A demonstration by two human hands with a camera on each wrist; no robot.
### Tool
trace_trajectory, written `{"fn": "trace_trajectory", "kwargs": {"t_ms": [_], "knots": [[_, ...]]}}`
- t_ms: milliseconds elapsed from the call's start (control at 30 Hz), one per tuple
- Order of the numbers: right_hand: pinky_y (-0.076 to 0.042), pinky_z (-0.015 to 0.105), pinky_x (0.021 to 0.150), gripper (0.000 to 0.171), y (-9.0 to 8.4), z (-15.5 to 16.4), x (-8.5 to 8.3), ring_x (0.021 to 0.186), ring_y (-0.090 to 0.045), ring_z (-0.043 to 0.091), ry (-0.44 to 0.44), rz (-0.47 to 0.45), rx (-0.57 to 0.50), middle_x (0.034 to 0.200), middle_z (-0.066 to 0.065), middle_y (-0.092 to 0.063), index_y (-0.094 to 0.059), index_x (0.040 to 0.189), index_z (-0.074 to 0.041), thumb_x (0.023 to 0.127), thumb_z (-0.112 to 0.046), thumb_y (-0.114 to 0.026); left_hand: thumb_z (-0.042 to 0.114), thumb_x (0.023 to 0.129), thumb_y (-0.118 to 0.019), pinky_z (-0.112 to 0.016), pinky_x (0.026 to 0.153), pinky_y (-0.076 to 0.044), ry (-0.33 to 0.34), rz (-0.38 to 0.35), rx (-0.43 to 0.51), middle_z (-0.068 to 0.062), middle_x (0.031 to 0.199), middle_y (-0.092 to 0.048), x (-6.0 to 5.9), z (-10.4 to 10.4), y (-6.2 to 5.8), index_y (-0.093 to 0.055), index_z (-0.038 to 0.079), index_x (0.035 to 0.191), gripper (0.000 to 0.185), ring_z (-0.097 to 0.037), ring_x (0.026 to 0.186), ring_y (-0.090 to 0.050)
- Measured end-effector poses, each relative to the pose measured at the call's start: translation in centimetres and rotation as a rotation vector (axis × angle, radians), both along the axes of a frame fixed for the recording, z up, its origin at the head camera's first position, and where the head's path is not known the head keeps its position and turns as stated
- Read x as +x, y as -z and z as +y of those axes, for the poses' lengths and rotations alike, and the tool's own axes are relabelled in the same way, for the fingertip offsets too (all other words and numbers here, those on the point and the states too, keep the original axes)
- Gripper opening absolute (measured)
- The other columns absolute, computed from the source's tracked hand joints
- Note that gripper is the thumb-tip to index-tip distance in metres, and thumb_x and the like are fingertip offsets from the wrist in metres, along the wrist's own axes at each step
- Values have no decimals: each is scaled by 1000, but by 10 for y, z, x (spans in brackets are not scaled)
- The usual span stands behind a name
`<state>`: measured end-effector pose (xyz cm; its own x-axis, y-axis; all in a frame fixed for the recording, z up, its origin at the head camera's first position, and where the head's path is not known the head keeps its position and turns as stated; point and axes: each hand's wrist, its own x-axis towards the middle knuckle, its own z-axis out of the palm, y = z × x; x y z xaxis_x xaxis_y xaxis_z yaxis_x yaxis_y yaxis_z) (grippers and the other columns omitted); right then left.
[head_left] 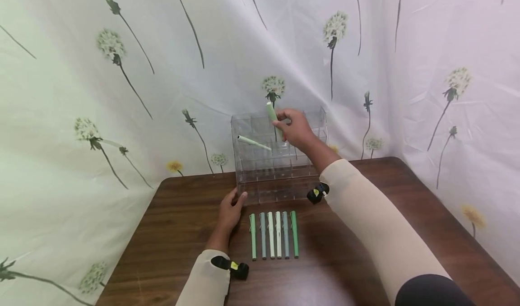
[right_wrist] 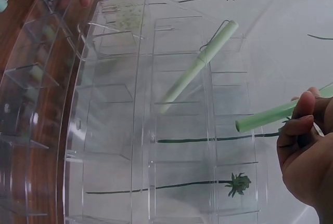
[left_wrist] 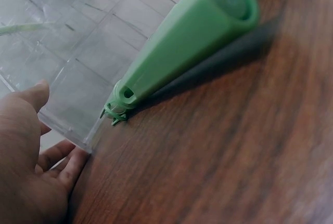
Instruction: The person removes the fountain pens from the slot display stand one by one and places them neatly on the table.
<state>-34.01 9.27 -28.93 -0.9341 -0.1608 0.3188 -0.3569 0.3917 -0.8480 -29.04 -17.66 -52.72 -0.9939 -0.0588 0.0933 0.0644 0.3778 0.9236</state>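
A clear tiered pen organizer [head_left: 264, 186] with several compartments stands at the back of the table. Over its upper tiers my right hand [head_left: 295, 127] pinches a light green pen [head_left: 271, 112] between thumb and fingers. In the right wrist view, that pen's lower end [right_wrist: 250, 123] hangs apart from the organizer. Another pale green pen [head_left: 253, 142] leans tilted inside a compartment. My left hand [head_left: 230, 211] grips the organizer's front left corner; in the left wrist view, its thumb and fingers lie on either side of the clear wall [left_wrist: 78, 94].
Several capped pens [head_left: 271, 236] in green, grey-blue and white lie side by side on the brown wooden table [head_left: 183, 234], in front of the organizer. A green one [left_wrist: 182, 42] looms close in the left wrist view. A flower-printed curtain [head_left: 227, 39] hangs behind the table.
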Motion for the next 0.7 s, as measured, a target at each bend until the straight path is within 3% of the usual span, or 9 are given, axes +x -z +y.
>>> {"fn": "trace_trajectory", "kwargs": {"t_ms": [367, 500, 700], "knots": [[-52, 30, 61, 27, 27, 14, 17, 65, -59, 16, -78, -51, -40, 127, 17, -74, -72, 134, -4, 110, -17, -67, 43, 112, -63, -63, 125, -41, 3, 20, 25, -25, 167, -47, 3, 0, 0, -47, 11, 166, 65, -44, 154, -49], [-52, 29, 60, 34, 41, 19, 26, 66, -61, 16, -99, -85, -57, 123, 14, -69, -64, 144, -8, 111, -15, -66, 42, 112, -64, -62, 124, -42, 0, 25, 22, -25, 166, -48, 3, -2, 2, -47, 10, 166, 65, -44, 152, -51], [-52, 33, 57, 64, 55, 29, 39, 64, -61, 25, -116, -139, -95, 113, 10, -66, -39, 166, -21, 110, -11, -67, 47, 112, -62, -63, 126, -40, -1, 34, -5, -25, 165, -50, -1, -2, 4, -48, 10, 166, 67, -44, 152, -51]]}}
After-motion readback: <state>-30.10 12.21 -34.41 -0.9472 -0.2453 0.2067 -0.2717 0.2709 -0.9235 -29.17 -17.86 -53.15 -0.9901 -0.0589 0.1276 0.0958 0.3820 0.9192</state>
